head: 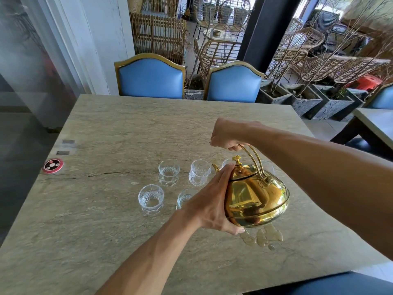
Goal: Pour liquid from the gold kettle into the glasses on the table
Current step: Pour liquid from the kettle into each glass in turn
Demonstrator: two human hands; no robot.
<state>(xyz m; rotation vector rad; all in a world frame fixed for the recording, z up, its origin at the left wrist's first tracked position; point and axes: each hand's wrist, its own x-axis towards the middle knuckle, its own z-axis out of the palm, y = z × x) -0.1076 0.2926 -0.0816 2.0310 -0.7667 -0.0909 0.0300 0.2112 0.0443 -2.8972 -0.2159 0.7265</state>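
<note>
A shiny gold kettle (pixel 256 201) hangs tilted above the stone table (pixel 106 220), its spout toward a clear cut glass (pixel 200 172). My right hand (pixel 227 135) grips the kettle's arched handle from above. My left hand (pixel 212 201) presses flat against the kettle's left side, fingertips at the lid. Several small clear glasses stand in a cluster: one at back left (pixel 168 173), one at front left (pixel 151 199), one (pixel 184 199) partly hidden behind my left wrist, and others mostly hidden behind the kettle. I cannot tell whether liquid is flowing.
A wet patch of spilled liquid (pixel 263 236) lies on the table under the kettle. A round red and black disc (pixel 53 165) sits near the left edge. Two blue chairs (pixel 151 78) stand at the far side. Another table (pixel 376 122) is at the right.
</note>
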